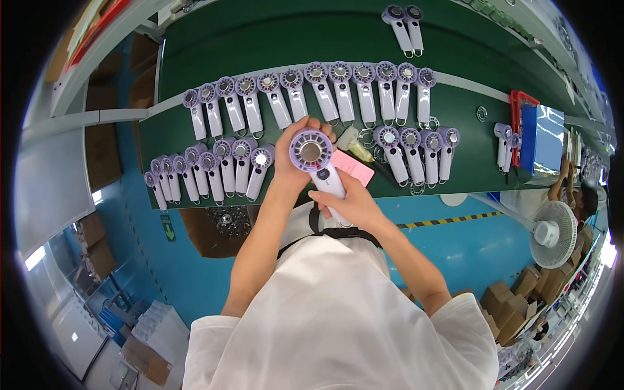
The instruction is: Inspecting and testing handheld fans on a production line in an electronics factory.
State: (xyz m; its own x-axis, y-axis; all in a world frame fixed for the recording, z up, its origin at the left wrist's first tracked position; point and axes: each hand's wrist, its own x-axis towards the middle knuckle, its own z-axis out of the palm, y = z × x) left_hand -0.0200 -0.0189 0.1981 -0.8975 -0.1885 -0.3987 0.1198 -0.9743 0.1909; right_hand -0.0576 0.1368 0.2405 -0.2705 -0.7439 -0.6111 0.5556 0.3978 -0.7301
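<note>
A purple-and-white handheld fan [328,184] is held up before me, its round head with a silver centre at the far end. My left hand [290,155] is closed around the left side of the head. My right hand [354,201] grips the white handle lower down, the thumb lying across it. Beyond it, a row of similar fans [340,91] stretches along the green table. More such fans lie in a group at the left [224,162] and another at the right [411,146]. A pink paper [354,168] lies just right of the held fan.
A small bottle with yellowish contents [361,151] lies near the paper. Two fans [404,29] lie far back. At the right stand a red basket [515,120] and a blue box [543,140]. A carton of metallic parts [201,237] sits below the table; a white floor fan [552,234] stands right.
</note>
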